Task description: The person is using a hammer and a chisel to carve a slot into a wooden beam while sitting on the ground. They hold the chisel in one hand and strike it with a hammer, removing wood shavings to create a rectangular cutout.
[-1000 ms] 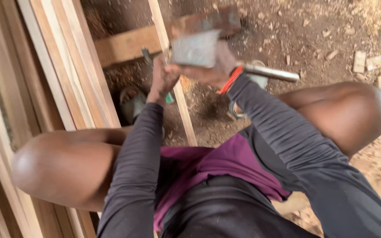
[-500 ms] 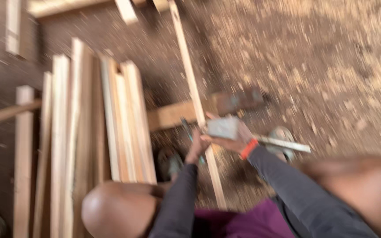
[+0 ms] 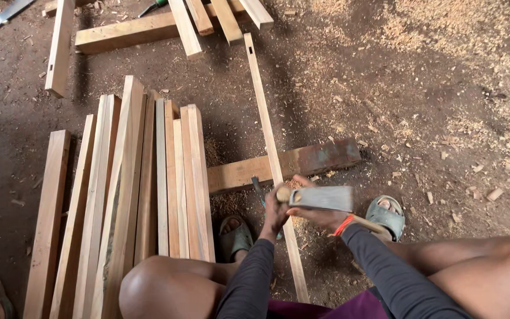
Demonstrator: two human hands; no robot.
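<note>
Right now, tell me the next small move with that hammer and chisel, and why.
Probably a short tap of the hammer onto the chisel handle. The left hand grips the chisel beside the thin wooden strip, close to where it crosses the thick block. The right hand holds the hammer head right next to the handle's top, so little travel seems needed.

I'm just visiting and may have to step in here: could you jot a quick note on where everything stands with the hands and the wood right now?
Left hand: closed around a chisel, its tip on the long thin strip.
Right hand: grips a mallet, its head level with the chisel's top.
The strip lies across a thick cross beam, between both sandalled feet.
A stack of planed strips lies on the left side.
Done: chips and sawdust lie around the strip.
Left: the cut itself is hidden by the hands, so I can't tell how far it has got.
</note>
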